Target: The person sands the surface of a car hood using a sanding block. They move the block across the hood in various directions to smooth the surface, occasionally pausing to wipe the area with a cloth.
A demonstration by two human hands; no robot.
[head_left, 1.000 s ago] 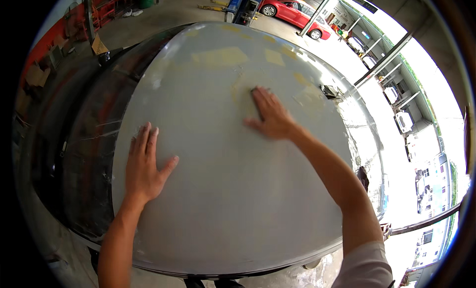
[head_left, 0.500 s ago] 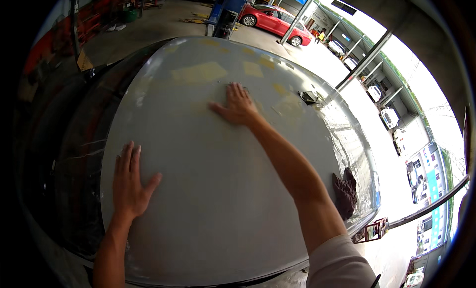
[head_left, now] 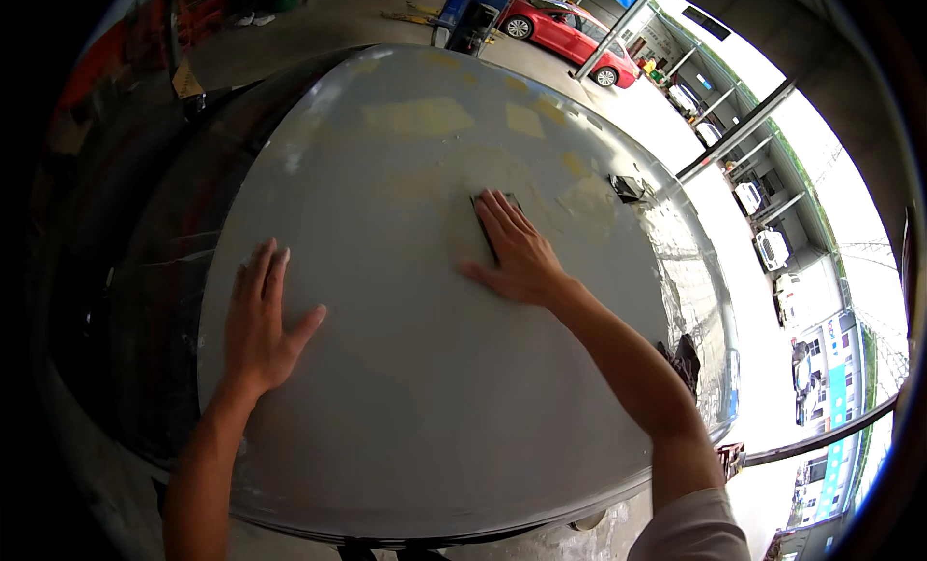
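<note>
A broad, matte grey car panel [head_left: 406, 387] with yellowish patches [head_left: 420, 117] toward its far end lies under both hands. My right hand [head_left: 517, 247] holds a dark sheet, apparently sandpaper [head_left: 477, 210], flat against the middle of the panel. The sheet's edges show beside the fingers, while most of it is hidden beneath them. The thumb is stretched out to the left and slightly blurred. My left hand [head_left: 266, 320] rests open near the panel's left edge, fingers extended and thumb apart, with nothing in it.
Clear plastic film [head_left: 681, 291] covers the right side. On it lie a crumpled dark cloth [head_left: 686, 363] and a small dark crumpled piece [head_left: 628, 188]. A blue post [head_left: 473, 15] and a red car [head_left: 570, 35] stand beyond; a grey pillar [head_left: 739, 131] rises at right.
My right hand has moved nearer and to the right over the panel, the dark sheet with it. My left hand keeps its place on the panel. The view has shifted slightly.
</note>
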